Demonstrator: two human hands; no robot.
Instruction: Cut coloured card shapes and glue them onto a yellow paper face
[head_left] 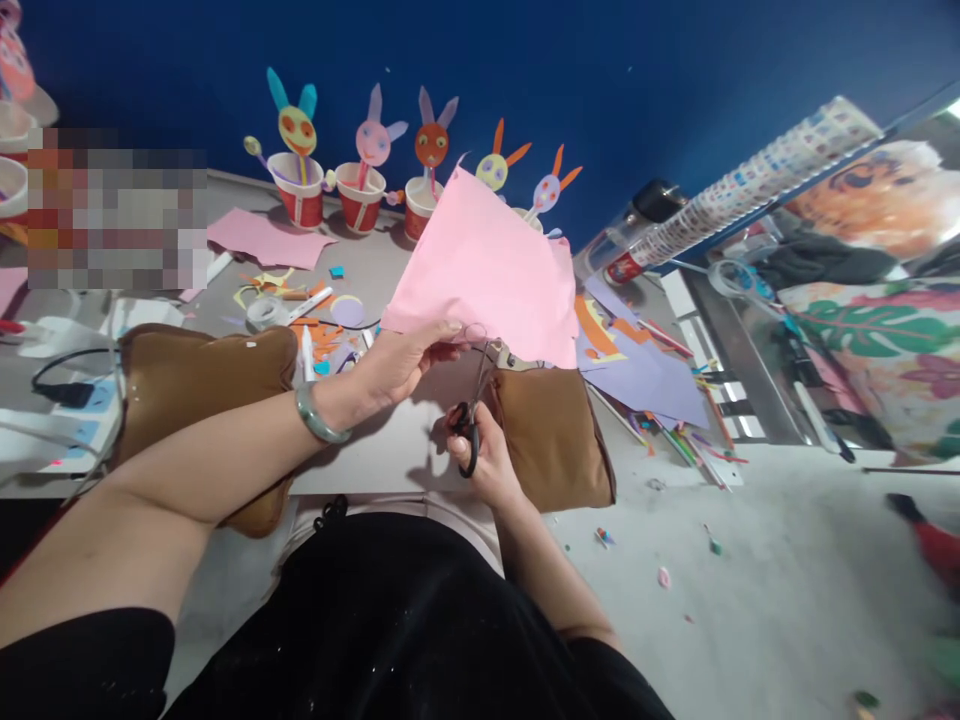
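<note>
A large sheet of pink paper (487,265) is held up over the table, its near edge pinched between the thumb and fingers of my left hand (405,365). A rounded outline shows on the paper beside my left thumb. In my right hand (486,455) is a pair of scissors (469,430) with black handles, fingers closed round the loops. The blades point away from me and reach the near edge of the sheet, close to my left fingertips. Whether the blades are apart is too fine to make out.
Rabbit figures in red-and-white paper cups (360,200) line the blue wall. Brown cushions (559,435) lie at the table's front edge. Paper scraps (322,340), a tape roll (268,313), purple paper (649,380) and a long stack of cups (750,185) surround the sheet. A power strip (94,405) sits left.
</note>
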